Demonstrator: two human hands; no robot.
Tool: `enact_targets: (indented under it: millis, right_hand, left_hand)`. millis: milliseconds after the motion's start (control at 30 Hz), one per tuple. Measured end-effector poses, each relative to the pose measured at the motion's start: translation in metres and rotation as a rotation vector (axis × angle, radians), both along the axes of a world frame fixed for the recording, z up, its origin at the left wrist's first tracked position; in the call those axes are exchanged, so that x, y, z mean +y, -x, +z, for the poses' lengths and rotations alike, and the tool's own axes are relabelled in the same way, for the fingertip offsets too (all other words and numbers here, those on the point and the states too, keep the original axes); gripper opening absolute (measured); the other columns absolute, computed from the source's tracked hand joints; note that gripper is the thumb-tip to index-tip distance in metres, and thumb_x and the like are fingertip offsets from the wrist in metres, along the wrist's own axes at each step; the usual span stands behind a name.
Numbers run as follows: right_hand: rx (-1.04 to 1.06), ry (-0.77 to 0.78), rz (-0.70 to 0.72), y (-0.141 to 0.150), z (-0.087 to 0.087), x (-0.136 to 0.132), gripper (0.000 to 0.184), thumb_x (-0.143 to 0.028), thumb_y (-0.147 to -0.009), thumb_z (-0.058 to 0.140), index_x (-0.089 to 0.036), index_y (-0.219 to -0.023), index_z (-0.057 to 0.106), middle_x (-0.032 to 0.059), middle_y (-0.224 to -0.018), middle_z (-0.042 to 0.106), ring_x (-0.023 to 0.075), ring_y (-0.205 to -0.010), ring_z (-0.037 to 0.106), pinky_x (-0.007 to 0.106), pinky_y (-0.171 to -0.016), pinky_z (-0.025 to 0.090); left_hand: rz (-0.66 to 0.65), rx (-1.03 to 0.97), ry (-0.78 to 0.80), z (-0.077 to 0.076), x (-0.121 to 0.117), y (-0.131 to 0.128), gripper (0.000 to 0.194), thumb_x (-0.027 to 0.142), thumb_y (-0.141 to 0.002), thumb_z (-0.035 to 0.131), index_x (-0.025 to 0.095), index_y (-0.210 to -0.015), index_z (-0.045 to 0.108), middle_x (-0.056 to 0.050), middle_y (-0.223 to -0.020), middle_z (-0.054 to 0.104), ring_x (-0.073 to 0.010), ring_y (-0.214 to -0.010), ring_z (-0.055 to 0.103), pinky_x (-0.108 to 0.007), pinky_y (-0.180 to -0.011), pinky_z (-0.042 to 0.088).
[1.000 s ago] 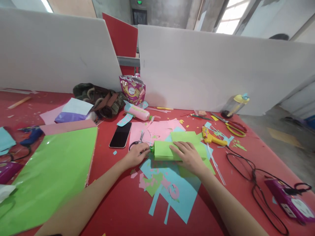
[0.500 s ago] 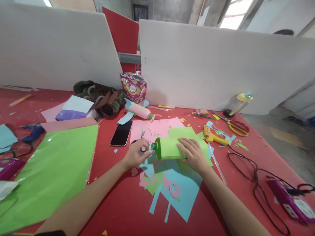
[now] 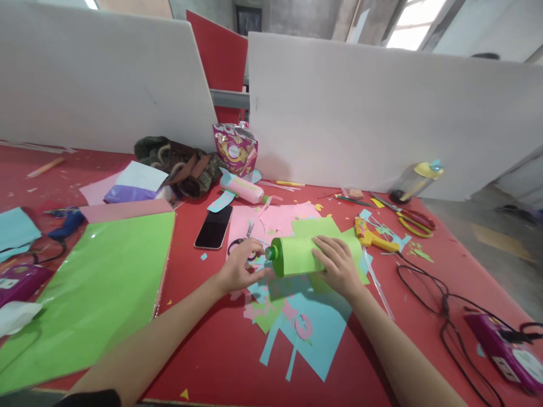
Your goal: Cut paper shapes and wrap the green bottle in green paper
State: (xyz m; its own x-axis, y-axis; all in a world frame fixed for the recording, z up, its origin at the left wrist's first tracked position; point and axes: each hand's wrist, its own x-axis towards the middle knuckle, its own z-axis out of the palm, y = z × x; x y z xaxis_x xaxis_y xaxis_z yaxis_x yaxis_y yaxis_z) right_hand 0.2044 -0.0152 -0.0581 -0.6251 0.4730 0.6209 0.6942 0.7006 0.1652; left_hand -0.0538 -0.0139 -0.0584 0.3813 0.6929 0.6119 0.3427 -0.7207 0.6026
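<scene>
A bottle wrapped in light green paper (image 3: 297,257) lies on its side over paper sheets, its green cap (image 3: 270,253) pointing left. My right hand (image 3: 340,267) is closed over the wrapped body from above, near its right half. My left hand (image 3: 241,265) is just left of the cap, thumb and fingers apart, holding nothing. Behind the left hand, small dark-handled scissors (image 3: 250,229) lie partly hidden on pink paper (image 3: 278,217). Under the bottle is a blue sheet (image 3: 324,328) with pink and green scraps on it.
A phone (image 3: 214,227), a pink decorated bottle (image 3: 246,191) and a snack bag (image 3: 235,148) are beyond my left hand. To the right are a yellow glue gun (image 3: 377,237), its cable, large scissors (image 3: 413,220) and a purple power strip (image 3: 504,350). Green sheets (image 3: 97,288) cover the left.
My left hand's fingers have parted from the cap and spread slightly. My right hand stays on the wrapped bottle. The whole view has shifted a little.
</scene>
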Motion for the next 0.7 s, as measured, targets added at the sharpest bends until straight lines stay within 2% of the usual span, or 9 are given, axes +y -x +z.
enact_targets:
  millis: [100, 267, 333, 500, 700]
  right_hand:
    - [-0.126, 0.118, -0.029, 0.007, 0.006, -0.002, 0.035, -0.021, -0.073, 0.056, -0.019, -0.107, 0.045, 0.0128, -0.109, 0.058, 0.0266, -0.1, 0.052, 0.04, -0.082, 0.037]
    - [-0.276, 0.331, -0.072, 0.026, 0.019, -0.008, 0.04, -0.02, -0.069, 0.061, -0.018, -0.107, 0.049, 0.0115, -0.112, 0.058, 0.0264, -0.097, 0.052, 0.039, -0.079, 0.038]
    - [-0.31, 0.385, -0.071, 0.034, 0.023, -0.01, 0.043, -0.019, -0.068, 0.061, -0.018, -0.109, 0.048, 0.0112, -0.114, 0.056, 0.0267, -0.098, 0.051, 0.039, -0.079, 0.038]
    - [-0.283, 0.508, -0.053, 0.04, 0.029, -0.012, 0.045, -0.027, -0.073, 0.058, -0.019, -0.115, 0.044, 0.0103, -0.117, 0.054, 0.0257, -0.101, 0.05, 0.039, -0.082, 0.038]
    - [-0.171, 0.711, -0.115, 0.008, 0.037, -0.001, 0.049, -0.042, -0.074, 0.052, -0.021, -0.117, 0.044, 0.0102, -0.115, 0.056, 0.0258, -0.103, 0.051, 0.041, -0.085, 0.038]
  left_hand:
    - [0.063, 0.071, -0.005, 0.0, -0.001, -0.001, 0.021, 0.028, -0.07, 0.053, 0.016, -0.083, 0.042, -0.006, -0.081, 0.047, -0.0168, -0.078, 0.049, -0.032, -0.069, 0.044]
    - [0.031, 0.272, -0.019, 0.003, -0.004, -0.005, 0.062, 0.044, -0.063, 0.06, 0.012, -0.111, 0.036, -0.018, -0.114, 0.041, -0.0269, -0.109, 0.04, -0.041, -0.089, 0.037]
    - [-0.005, 0.377, -0.002, 0.003, -0.005, -0.008, 0.069, 0.047, -0.063, 0.06, 0.012, -0.117, 0.034, -0.018, -0.119, 0.042, -0.0281, -0.112, 0.038, -0.043, -0.093, 0.033]
    - [-0.021, 0.451, 0.115, -0.002, -0.002, -0.009, 0.051, 0.038, -0.071, 0.054, 0.011, -0.113, 0.044, -0.015, -0.112, 0.052, -0.0258, -0.106, 0.046, -0.042, -0.091, 0.037]
    - [-0.077, 0.33, 0.246, -0.004, 0.006, -0.004, 0.044, 0.032, -0.071, 0.055, 0.014, -0.11, 0.049, -0.014, -0.112, 0.054, -0.0231, -0.106, 0.048, -0.038, -0.091, 0.039]
